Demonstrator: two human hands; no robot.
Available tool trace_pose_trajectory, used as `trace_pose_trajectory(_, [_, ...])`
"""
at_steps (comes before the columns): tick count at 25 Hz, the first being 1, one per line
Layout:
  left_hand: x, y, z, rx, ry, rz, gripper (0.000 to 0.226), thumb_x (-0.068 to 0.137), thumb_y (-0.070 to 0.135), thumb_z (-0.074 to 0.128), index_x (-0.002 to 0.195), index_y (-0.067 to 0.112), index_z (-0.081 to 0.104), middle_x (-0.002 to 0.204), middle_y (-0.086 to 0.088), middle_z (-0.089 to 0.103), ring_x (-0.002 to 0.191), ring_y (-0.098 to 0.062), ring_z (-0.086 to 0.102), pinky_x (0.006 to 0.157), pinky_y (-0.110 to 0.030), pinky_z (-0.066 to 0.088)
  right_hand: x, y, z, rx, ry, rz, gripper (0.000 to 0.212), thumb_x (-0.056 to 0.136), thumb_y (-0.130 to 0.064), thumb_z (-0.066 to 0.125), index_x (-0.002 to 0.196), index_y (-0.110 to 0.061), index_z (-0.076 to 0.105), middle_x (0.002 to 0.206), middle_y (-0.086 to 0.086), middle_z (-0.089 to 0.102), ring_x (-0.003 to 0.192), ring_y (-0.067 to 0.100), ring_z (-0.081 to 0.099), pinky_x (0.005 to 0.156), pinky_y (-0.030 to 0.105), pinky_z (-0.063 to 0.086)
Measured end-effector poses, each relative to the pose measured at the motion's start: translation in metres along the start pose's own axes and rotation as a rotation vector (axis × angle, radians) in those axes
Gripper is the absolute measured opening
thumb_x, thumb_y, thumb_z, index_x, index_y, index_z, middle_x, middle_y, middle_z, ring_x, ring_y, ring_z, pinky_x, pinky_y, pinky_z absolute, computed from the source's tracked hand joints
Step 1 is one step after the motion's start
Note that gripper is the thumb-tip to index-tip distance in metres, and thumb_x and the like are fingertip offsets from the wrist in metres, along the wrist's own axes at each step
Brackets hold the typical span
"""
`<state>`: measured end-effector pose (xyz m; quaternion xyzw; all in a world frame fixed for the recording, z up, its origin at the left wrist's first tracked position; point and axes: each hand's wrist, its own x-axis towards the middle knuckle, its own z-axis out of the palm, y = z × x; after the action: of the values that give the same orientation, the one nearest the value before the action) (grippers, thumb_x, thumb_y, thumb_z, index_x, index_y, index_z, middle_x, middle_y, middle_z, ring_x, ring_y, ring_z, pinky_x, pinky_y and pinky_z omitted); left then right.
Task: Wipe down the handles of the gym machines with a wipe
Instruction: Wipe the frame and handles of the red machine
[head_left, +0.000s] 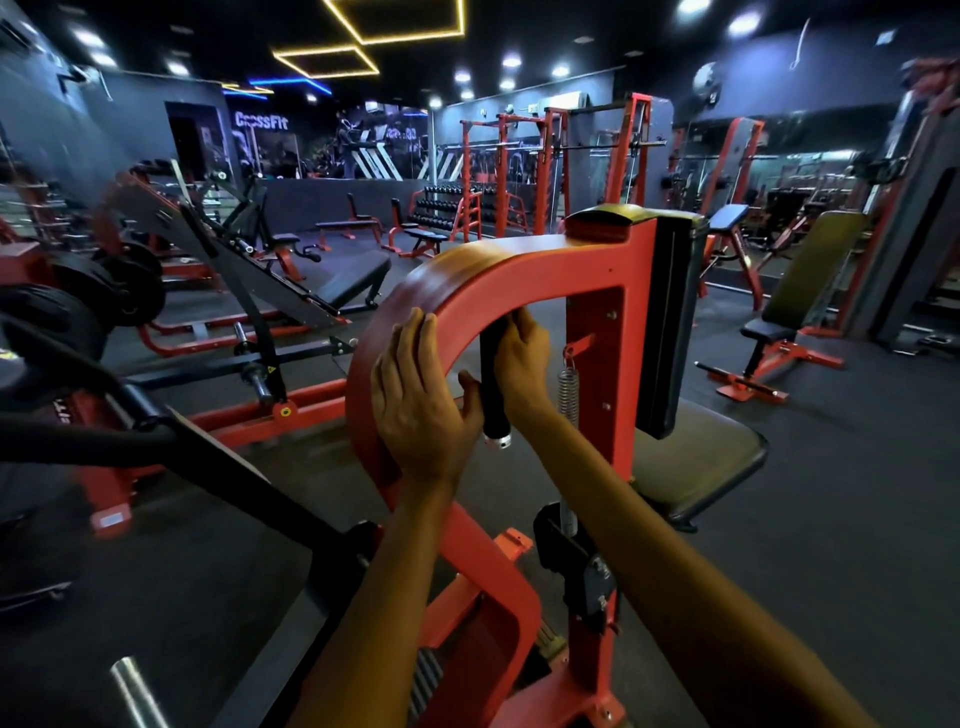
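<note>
A red gym machine with a curved red arm (498, 270) stands right in front of me. A black upright handle (493, 405) with a silver end cap hangs inside the curve. My left hand (421, 400) lies flat on the outer face of the red arm, fingers straight, thumb spread toward the handle. My right hand (524, 358) wraps the upper part of the black handle from the right. No wipe shows; whatever lies under the right palm is hidden.
The machine's black back pad (670, 322) and seat (696, 467) sit to the right. An incline bench (800, 301) stands farther right. A leg press with black weight plates (130, 291) fills the left. A black bar (156, 436) crosses the lower left.
</note>
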<state>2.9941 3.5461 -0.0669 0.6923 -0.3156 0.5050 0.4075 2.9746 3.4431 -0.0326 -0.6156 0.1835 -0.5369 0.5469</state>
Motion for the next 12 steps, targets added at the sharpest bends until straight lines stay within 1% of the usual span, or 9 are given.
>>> trace_pose_trajectory(1, [0.0, 0.0, 0.0, -0.002, 0.003, 0.0, 0.075, 0.066, 0.018, 0.073, 0.134, 0.005, 0.045, 0.136, -0.012, 0.053, 0.125, -0.026, 0.044, 0.102, -0.037, 0.035, 0.007, -0.005, -0.003, 0.035, 0.005, 0.042, 0.024, 0.097, -0.013, 0.041, 0.089, -0.009, 0.063, 0.081, 0.007, 0.063, 0.077, 0.021, 0.057, 0.074, 0.035, 0.048])
trace_pose_trajectory(2, [0.0, 0.0, 0.001, -0.005, 0.006, 0.0, 0.074, 0.066, 0.018, 0.072, 0.134, 0.005, 0.046, 0.136, -0.012, 0.053, 0.125, -0.026, 0.044, 0.102, -0.038, 0.035, 0.014, -0.011, -0.007, 0.088, -0.02, 0.123, 0.025, 0.097, -0.013, 0.041, 0.082, -0.011, 0.061, 0.077, 0.006, 0.06, 0.077, 0.021, 0.054, 0.075, 0.035, 0.047])
trace_pose_trajectory(4, [0.001, -0.001, 0.002, -0.015, 0.009, -0.005, 0.073, 0.068, 0.017, 0.07, 0.135, 0.006, 0.045, 0.136, -0.012, 0.053, 0.125, -0.026, 0.045, 0.101, -0.039, 0.038, 0.027, -0.019, -0.019, 0.257, -0.152, 0.316, 0.026, 0.099, -0.017, 0.04, 0.083, -0.013, 0.06, 0.078, 0.004, 0.061, 0.08, 0.02, 0.057, 0.082, 0.034, 0.047])
trace_pose_trajectory(6, [0.001, 0.0, 0.001, -0.025, 0.011, -0.003, 0.072, 0.068, 0.017, 0.07, 0.134, 0.006, 0.045, 0.136, -0.012, 0.053, 0.124, -0.027, 0.046, 0.101, -0.04, 0.039, 0.035, -0.017, -0.029, 0.322, -0.287, 0.418, 0.028, 0.1, -0.018, 0.037, 0.089, -0.01, 0.062, 0.079, 0.005, 0.066, 0.08, 0.02, 0.062, 0.082, 0.03, 0.051])
trace_pose_trajectory(8, [0.002, 0.0, 0.001, -0.028, 0.012, 0.002, 0.072, 0.066, 0.016, 0.07, 0.133, 0.004, 0.047, 0.135, -0.013, 0.053, 0.123, -0.028, 0.047, 0.1, -0.04, 0.039, 0.039, -0.009, -0.029, 0.255, -0.37, 0.412, 0.029, 0.1, -0.016, 0.036, 0.099, -0.003, 0.062, 0.085, 0.011, 0.067, 0.08, 0.023, 0.065, 0.083, 0.034, 0.053])
trace_pose_trajectory(10, [0.002, 0.0, 0.0, -0.023, 0.012, 0.007, 0.073, 0.065, 0.015, 0.072, 0.133, 0.003, 0.049, 0.135, -0.013, 0.054, 0.122, -0.028, 0.048, 0.1, -0.039, 0.039, 0.04, -0.003, -0.026, 0.18, -0.39, 0.388, 0.027, 0.098, -0.015, 0.038, 0.105, 0.002, 0.059, 0.088, 0.015, 0.065, 0.079, 0.026, 0.064, 0.08, 0.038, 0.053])
trace_pose_trajectory(12, [0.001, 0.0, 0.0, -0.015, 0.01, 0.007, 0.074, 0.063, 0.016, 0.073, 0.132, 0.003, 0.05, 0.135, -0.013, 0.054, 0.122, -0.028, 0.048, 0.1, -0.039, 0.039, 0.037, 0.003, -0.025, 0.162, -0.367, 0.394, 0.025, 0.098, -0.014, 0.037, 0.097, 0.0, 0.058, 0.08, 0.011, 0.063, 0.073, 0.022, 0.062, 0.075, 0.035, 0.05])
